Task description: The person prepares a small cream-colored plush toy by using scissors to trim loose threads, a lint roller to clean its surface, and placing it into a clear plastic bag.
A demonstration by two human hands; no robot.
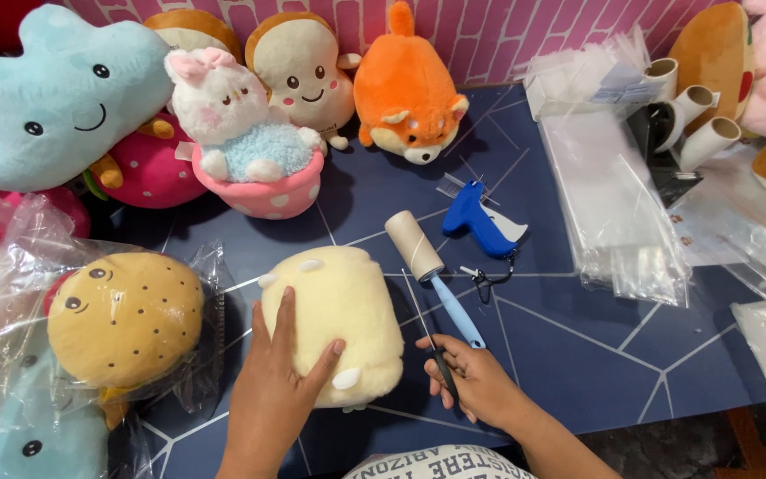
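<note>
While my left hand point(278, 372) lies flat and spread on the cream plush toy point(334, 319) at the near edge of the dark blue desk point(578, 346), my right hand point(476, 377) is closed round a thin dark-handled tool point(432, 341) whose slim metal point angles up toward the toy's right side. I judge the main risk to be that point snagging the soft pile or jabbing my left fingers, since the plush gives under pressure. My wrist could also knock the lint roller point(427, 266) lying just beside it.
</note>
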